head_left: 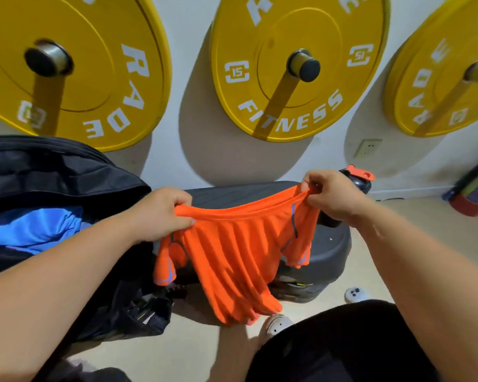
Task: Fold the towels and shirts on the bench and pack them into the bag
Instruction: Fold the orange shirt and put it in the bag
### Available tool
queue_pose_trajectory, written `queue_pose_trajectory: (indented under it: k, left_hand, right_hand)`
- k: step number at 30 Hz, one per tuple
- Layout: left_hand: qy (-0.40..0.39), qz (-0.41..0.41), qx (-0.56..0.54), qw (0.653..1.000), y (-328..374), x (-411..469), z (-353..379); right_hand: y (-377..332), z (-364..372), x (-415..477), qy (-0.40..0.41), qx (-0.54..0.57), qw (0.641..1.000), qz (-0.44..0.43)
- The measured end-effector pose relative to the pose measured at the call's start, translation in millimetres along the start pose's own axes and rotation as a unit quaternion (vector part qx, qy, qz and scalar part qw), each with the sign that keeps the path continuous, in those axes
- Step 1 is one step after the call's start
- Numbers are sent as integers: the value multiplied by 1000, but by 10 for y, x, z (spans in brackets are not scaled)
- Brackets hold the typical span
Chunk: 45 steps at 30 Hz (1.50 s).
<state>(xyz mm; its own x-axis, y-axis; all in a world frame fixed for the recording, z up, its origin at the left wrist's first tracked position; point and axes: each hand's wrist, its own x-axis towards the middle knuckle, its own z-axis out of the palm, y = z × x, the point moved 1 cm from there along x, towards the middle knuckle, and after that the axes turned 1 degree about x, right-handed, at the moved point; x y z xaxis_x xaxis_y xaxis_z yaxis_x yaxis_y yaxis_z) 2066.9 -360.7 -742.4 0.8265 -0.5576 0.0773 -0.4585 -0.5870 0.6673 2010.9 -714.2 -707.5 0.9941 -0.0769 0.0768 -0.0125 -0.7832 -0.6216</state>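
An orange shirt [238, 255] with blue trim hangs in the air in front of the dark bench [326, 252]. My left hand [160, 213] pinches its top edge on the left and my right hand [331, 194] pinches the top edge on the right, so the cloth droops between them down toward the floor. The black bag [53, 172] stands open at the left on the bench, with blue cloth [36, 230] lying inside it.
Three yellow weight plates [298, 67] hang on the white wall behind the bench. A black bottle with an orange lid [356, 177] stands at the bench's far right. A small white controller [355, 295] lies on the beige floor. My knee in black shorts [342, 343] is at lower right.
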Motion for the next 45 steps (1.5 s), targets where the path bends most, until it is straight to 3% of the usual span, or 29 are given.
queue_pose_trajectory:
  k: [4,7,12,14,20,25,29,32,37,39,41,45]
  left_hand:
    - [-12,15,-79,997,196,-58,-196]
    - [-28,3,-118,993,346,-65,-306]
    - [-71,-54,-18,996,304,-67,-369]
    - [-69,-80,-14,994,257,-109,-336]
    - [-32,-97,-290,952,318,-248,-112]
    - [12,-99,-276,956,400,-266,-80]
    - [48,-96,-355,928,398,-304,-132]
    - [33,-96,-390,915,387,-357,-194]
    - [-104,-108,-404,903,340,-435,-211]
    - [-113,-127,-400,901,305,-434,-165]
    - [-88,-147,-379,910,185,-384,-59]
    - [48,-177,-219,958,-157,-195,211]
  right_hand:
    - [-163,-336,20,12,-66,997,-32]
    - [-220,-486,20,-3,-14,1000,-18]
    - [-167,-436,-70,-46,16,998,33]
    - [-164,-342,-169,-51,83,992,77]
    - [-28,-230,-329,-45,281,951,118]
    - [-35,-224,-430,-75,400,906,112]
    - [32,-264,-529,-96,507,850,107]
    - [119,-310,-623,-109,499,853,103]
    - [188,-460,-753,-207,454,859,115]
    - [233,-467,-724,-226,436,863,122]
    - [286,-387,-650,-233,411,870,139]
    - [442,-72,-365,-197,384,884,177]
